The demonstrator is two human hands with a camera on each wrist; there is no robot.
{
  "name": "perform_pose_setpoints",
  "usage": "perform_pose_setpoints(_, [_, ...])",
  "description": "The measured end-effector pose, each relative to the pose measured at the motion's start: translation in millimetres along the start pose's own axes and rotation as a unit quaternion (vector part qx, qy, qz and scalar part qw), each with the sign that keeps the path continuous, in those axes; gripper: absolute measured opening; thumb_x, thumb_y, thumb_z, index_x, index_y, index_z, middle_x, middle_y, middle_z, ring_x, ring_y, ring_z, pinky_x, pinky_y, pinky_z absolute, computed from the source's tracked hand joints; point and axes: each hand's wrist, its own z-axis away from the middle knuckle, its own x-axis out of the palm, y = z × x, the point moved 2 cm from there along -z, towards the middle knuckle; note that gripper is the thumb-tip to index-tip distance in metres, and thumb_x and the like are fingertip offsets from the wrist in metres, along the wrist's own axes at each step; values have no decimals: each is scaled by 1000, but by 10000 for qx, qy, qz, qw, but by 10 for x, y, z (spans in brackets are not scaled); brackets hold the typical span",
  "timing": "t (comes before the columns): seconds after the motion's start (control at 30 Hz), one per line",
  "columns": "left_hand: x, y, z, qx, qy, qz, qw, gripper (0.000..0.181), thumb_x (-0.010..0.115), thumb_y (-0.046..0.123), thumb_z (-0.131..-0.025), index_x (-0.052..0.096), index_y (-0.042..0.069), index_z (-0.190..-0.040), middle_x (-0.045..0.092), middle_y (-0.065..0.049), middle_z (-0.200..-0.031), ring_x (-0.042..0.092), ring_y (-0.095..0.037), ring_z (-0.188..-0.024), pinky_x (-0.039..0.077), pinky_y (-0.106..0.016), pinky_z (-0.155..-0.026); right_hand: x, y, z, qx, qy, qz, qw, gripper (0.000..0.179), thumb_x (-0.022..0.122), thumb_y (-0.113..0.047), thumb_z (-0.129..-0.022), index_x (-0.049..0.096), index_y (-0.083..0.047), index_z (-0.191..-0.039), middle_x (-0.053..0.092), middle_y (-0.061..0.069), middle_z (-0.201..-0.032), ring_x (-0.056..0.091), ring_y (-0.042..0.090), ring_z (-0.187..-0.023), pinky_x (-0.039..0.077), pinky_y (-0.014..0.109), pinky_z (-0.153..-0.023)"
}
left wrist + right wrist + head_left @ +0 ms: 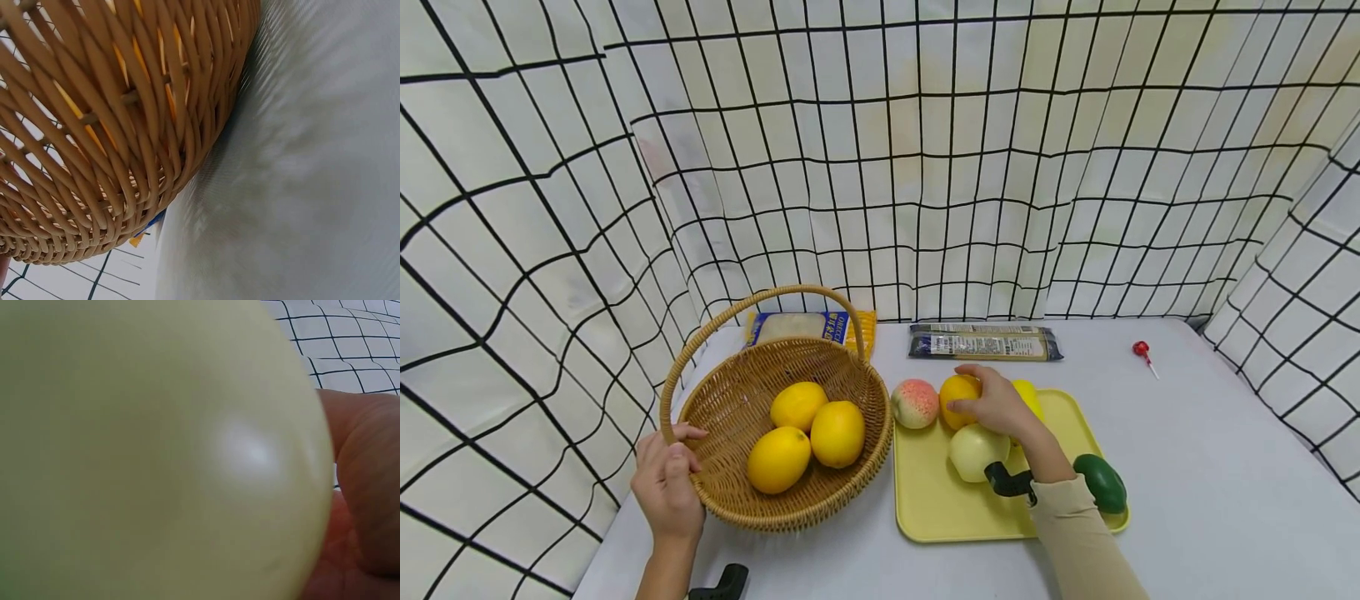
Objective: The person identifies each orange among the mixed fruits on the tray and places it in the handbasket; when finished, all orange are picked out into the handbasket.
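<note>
- Hands: we see our left hand [664,483] gripping the near-left rim of the round woven wicker basket with an arched handle [850,479]; thumb over the rim, fingers hidden under the weave.
- Our right hand [996,402] curls over a round orange-yellow fruit [957,390] at the far edge of the pale yellow rectangular tray [940,508]; the fruit's right side is covered by the fingers.
- Basket contents: three yellow oval lemons [797,404], touching one another.
- Left wrist view: only the basket's outer weave [119,144] and blurred grey table [300,187]; yellow glimmers through the gaps, the hand itself barely shows.
- Right wrist view: a pale cream-green round fruit [156,450] fills nearly the whole picture, out of focus; part of the palm [365,487] shows at right. From the head view the same fruit [973,450] lies on the tray just under the wrist.
- Pink-and-cream peach [914,403] sits at the tray's far-left corner, beside the held fruit.
- Bright yellow fruit [1028,396] behind the hand, mostly hidden; we cannot tell its kind.
- Dark green oval vegetable [1101,482] on the tray's right rim, partly behind the beige sleeve [1078,533].
- Yellow-edged packet [808,327] behind the basket, partly cut off by the handle; its print is illegible.
- Dark long packet [985,342] lies beyond the tray; small red-headed item [1142,351] lies well apart at right, too small to identify.
</note>
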Motion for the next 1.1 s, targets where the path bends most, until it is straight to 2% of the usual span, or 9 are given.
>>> perform_pose_setpoints(0.17, [-1,11,-3,6,-40,-34,10000,37,38,-1,-84,42,7,-48,65,-12,-76,53,-13,-88,30,-26,-92,26,25,-9,12,-44,166,9999,66,73,-23,-82,49,-4,-140,53,19,-135,54,33,-109,43,49,-93])
perform_pose_setpoints(0.43, [5,7,-4,37,-14,-52,10000,38,39,0,-86,42,5,-49,65,-15,-76,53,-13,-89,31,-25,-90,74,68,-17,46,-46,374,9993,78,75,-23,-78,40,-5,-146,52,21,-134,54,34,-107,43,50,-92])
perform_pose_setpoints(0.57, [3,0,6,28,-2,-66,10000,38,39,0,-86,42,5,-49,65,-15,-76,53,-13,-89,31,-24,-90,86,73,-24,66,88,494,9987,80,76,-24,-78,39,-6,-146,51,22,-135,53,34,-110,43,51,-93])
perform_pose_setpoints(0.7, [-2,-2,16,8,-3,-72,10000,37,39,0,-85,42,5,-49,65,-13,-76,53,-12,-89,30,-24,-90,67,46,-27,-50,423,525,9977,79,76,-24,-77,41,-7,-146,51,21,-136,55,36,-110,46,52,-90])
perform_pose_setpoints(0.87, [0,-4,17,-2,-26,-42,10000,36,39,-1,-85,43,6,-49,66,-13,-77,53,-12,-90,30,-25,-90,-12,-44,11,-59,921,168,9956,77,75,-28,-79,40,-14,-146,51,18,-138,57,36,-108,50,50,-85])
perform_pose_setpoints(1.1, [-7,-5,18,-19,-23,-76,10000,36,39,-1,-85,43,6,-49,66,-13,-77,53,-13,-90,30,-25,-90,-110,-286,99,-211,1238,-545,9906,78,73,-30,-81,36,-20,-148,53,15,-133,60,33,-100,52,43,-79])
